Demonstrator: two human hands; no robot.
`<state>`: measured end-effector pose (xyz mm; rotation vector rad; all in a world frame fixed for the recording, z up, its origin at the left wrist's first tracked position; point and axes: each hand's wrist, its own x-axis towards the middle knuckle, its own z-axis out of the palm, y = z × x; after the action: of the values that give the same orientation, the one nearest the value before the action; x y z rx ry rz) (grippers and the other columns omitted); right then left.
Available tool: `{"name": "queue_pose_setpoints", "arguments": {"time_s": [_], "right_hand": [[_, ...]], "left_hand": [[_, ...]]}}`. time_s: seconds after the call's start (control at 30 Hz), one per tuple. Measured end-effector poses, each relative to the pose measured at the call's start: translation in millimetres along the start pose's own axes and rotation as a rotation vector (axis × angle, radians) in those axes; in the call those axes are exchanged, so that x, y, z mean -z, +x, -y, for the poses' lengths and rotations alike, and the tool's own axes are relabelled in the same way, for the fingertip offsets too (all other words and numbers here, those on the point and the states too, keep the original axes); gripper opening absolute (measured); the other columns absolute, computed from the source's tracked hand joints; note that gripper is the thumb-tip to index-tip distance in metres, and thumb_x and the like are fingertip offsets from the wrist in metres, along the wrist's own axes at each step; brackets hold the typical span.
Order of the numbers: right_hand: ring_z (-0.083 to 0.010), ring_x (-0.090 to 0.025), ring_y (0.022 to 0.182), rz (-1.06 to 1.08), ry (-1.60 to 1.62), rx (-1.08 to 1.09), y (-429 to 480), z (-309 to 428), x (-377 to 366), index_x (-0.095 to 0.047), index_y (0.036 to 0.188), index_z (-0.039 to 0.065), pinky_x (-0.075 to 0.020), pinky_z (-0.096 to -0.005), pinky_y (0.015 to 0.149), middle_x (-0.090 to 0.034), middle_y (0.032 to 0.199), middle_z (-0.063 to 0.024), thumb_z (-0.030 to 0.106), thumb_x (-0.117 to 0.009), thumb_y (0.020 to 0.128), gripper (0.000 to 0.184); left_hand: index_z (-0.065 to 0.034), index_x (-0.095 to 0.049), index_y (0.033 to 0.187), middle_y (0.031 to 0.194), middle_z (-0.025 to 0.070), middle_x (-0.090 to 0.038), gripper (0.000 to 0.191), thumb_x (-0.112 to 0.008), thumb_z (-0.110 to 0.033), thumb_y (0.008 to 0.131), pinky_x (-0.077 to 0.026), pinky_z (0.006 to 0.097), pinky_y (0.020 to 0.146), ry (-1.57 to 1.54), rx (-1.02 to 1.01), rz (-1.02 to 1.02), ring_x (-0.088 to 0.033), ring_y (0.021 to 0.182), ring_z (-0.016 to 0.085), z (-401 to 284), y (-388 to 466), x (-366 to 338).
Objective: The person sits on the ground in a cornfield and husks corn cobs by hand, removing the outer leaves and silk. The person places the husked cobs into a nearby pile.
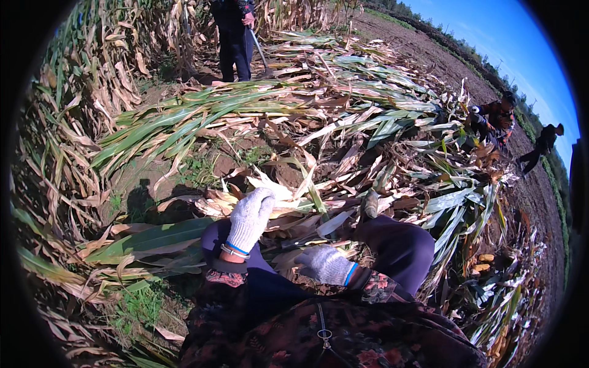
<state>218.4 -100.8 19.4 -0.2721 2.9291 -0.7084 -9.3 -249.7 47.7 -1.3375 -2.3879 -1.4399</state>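
Note:
My left hand [252, 215], in a white knitted glove with a blue cuff edge, is raised over my left knee. Its fingers are curled beside pale dry corn husks [276, 189]; whether it grips any is hidden. My right hand [327, 266], gloved alike, is low between my knees, close to dry leaves [285, 262]. Its fingertips are shadowed, so I cannot tell what they hold. Cut corn stalks [294, 216] with dry leaves lie across the ground before me. My shoe [370, 204] rests among them beyond my right knee.
Standing corn [115, 60] rises at the left. A person [234, 41] stands ahead with a long-handled tool [261, 53]. Two more people, one crouching [494, 119] and one bending [543, 145], are at the right. Yellow corn ears [482, 263] lie by flattened stalks [451, 216].

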Motion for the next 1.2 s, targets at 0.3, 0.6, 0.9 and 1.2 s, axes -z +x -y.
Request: {"name": "queue_pose_setpoints", "arguments": {"time_s": [0.3,0.6,0.9,1.2], "right_hand": [[-0.0343,-0.072,0.115,-0.285,0.117,-0.004,45,-48,127,-0.064,0.142,0.005,-0.0582,-0.0453,0.097,-0.072,0.124,-0.0182,0.029,-0.079,0.098,0.053],[-0.0238,-0.053,0.144,-0.324,1.151,0.001,133,-76,117,-0.042,0.164,-0.001,-0.0450,-0.0383,0.118,-0.056,0.157,-0.0145,0.045,-0.072,0.106,0.079],[-0.0253,-0.050,0.149,-0.414,1.194,0.034,141,-93,115,-0.034,0.168,0.001,-0.0437,-0.0398,0.121,-0.051,0.162,-0.0153,0.044,-0.069,0.108,0.082],[-0.0166,-0.058,0.131,-0.252,1.408,0.054,133,-90,112,-0.047,0.160,0.006,-0.0497,-0.0328,0.111,-0.060,0.147,-0.0045,0.039,-0.062,0.112,0.060]], "left_hand": [[-0.0079,-0.048,0.158,0.141,0.0199,-0.065,0.072,-0.078,-0.035,0.098,-0.054,0.0488,0.105,0.104,-0.145,-0.054,-0.067,0.125,0.041,-15,20,4],[-0.0060,-0.036,0.169,0.161,0.0100,-0.050,0.068,-0.060,-0.037,0.113,-0.040,0.0376,0.122,-0.698,0.181,0.223,-0.048,0.145,0.023,-19,75,-13],[-0.0054,-0.037,0.169,0.163,0.0089,-0.050,0.072,-0.061,-0.043,0.112,-0.041,0.0374,0.121,-0.649,0.258,0.196,-0.050,0.143,0.021,-18,82,-25],[-0.0065,-0.044,0.165,0.157,0.0051,-0.055,0.062,-0.063,-0.035,0.113,-0.055,0.0296,0.097,-0.837,0.396,0.237,-0.057,0.131,0.015,-22,77,-27]]}}
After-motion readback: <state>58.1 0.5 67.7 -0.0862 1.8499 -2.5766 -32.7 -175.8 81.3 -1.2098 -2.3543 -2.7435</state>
